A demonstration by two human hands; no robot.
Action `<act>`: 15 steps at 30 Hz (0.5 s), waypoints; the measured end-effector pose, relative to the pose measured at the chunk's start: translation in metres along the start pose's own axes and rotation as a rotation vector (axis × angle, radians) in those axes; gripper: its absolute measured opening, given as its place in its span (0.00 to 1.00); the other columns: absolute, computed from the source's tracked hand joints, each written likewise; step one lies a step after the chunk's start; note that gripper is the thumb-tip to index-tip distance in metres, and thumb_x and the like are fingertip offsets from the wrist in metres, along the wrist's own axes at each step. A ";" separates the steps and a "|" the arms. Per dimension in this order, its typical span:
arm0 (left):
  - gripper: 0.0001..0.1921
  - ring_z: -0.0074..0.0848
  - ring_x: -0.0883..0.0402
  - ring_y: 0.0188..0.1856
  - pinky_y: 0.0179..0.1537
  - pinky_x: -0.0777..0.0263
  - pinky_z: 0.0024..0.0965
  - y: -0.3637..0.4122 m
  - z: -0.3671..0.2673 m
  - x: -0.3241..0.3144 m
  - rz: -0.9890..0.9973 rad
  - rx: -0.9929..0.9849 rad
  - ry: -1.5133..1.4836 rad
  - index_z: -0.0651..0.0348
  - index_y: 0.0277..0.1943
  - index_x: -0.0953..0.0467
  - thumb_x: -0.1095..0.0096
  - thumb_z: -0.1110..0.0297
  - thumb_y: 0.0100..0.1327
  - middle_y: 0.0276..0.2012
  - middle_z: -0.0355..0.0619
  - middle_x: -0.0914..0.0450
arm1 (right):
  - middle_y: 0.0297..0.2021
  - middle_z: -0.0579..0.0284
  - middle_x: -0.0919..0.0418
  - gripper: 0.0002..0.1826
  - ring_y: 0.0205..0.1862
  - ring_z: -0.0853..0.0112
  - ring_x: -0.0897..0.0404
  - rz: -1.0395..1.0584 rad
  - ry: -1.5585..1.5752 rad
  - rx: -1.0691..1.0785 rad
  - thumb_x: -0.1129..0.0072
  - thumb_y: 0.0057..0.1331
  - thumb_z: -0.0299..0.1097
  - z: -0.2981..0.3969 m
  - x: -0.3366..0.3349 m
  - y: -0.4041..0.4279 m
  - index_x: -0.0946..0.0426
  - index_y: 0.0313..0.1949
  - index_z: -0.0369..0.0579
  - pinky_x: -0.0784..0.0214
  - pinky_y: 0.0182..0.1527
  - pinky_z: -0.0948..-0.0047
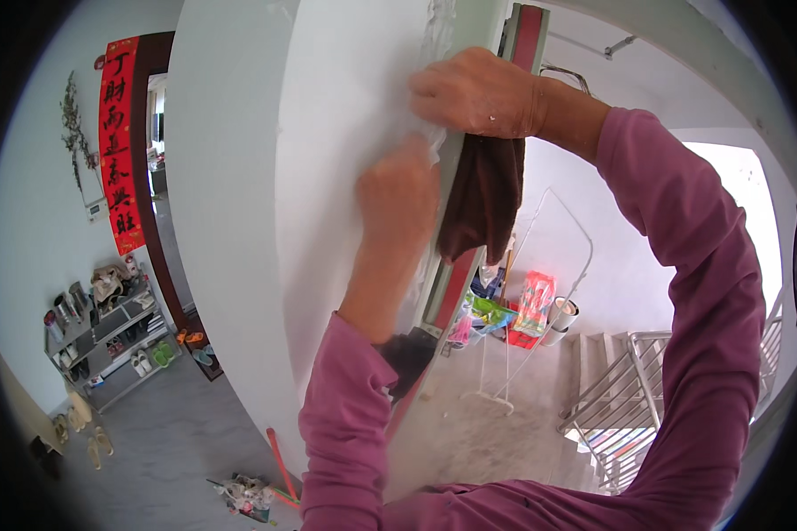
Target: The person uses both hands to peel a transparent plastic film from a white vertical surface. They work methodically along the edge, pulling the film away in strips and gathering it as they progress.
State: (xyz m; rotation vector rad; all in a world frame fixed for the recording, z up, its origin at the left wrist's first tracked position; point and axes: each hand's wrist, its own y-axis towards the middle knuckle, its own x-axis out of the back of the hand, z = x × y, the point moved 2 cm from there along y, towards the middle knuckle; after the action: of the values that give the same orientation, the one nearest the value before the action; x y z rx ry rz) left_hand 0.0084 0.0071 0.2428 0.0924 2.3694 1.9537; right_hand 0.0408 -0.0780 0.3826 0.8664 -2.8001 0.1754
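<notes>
Clear plastic film (438, 30) runs along the edge of the white wall (345, 86), beside a door frame with a red strip (528, 40). Near the top, my right hand (478, 93) is closed against this edge, and a dark brown cloth (485, 199) hangs below it. Lower and to the left, my left hand (402, 186) is blurred, its fingers curled at the film by the wall edge. Whether the left fingers pinch the film cannot be told. The right fingertips are hidden by the back of the hand.
A shoe rack (106, 332) stands at the left by a doorway. A dustpan with litter (246, 494) lies on the floor near a red handle (282, 464). To the right are a white drying rack (491, 398), bags, buckets (561, 318) and a stair railing (644, 378).
</notes>
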 end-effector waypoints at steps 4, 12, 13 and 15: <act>0.08 0.49 0.23 0.28 0.29 0.31 0.47 -0.002 0.001 0.004 -0.023 0.006 -0.045 0.62 0.32 0.32 0.38 0.75 0.54 0.24 0.53 0.25 | 0.28 0.61 0.30 0.03 0.31 0.65 0.21 0.041 0.075 -0.031 0.46 0.54 0.26 0.000 0.009 0.001 0.29 0.29 0.44 0.27 0.26 0.67; 0.09 0.51 0.24 0.29 0.30 0.32 0.48 -0.003 0.001 0.002 0.001 0.036 -0.076 0.64 0.31 0.33 0.37 0.78 0.52 0.24 0.55 0.26 | 0.28 0.62 0.28 0.02 0.28 0.65 0.21 0.032 -0.005 -0.047 0.45 0.54 0.26 -0.003 -0.002 0.006 0.28 0.26 0.45 0.28 0.25 0.67; 0.09 0.51 0.24 0.29 0.29 0.32 0.48 -0.004 0.001 0.001 0.001 0.032 -0.082 0.64 0.31 0.33 0.38 0.78 0.52 0.24 0.55 0.26 | 0.27 0.62 0.29 0.02 0.28 0.65 0.21 0.018 0.004 -0.027 0.45 0.54 0.27 -0.003 -0.003 0.005 0.28 0.26 0.45 0.28 0.25 0.67; 0.07 0.48 0.23 0.27 0.28 0.31 0.47 -0.005 0.002 0.000 -0.026 0.012 -0.078 0.62 0.30 0.32 0.39 0.77 0.53 0.23 0.53 0.26 | 0.27 0.63 0.29 0.02 0.28 0.66 0.21 -0.017 0.012 0.010 0.45 0.54 0.27 -0.004 -0.003 0.004 0.29 0.25 0.45 0.29 0.25 0.68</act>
State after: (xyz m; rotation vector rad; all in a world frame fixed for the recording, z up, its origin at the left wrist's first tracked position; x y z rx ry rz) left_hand 0.0090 0.0085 0.2379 0.1356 2.3215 1.8888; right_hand 0.0415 -0.0726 0.3861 0.8879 -2.7821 0.1921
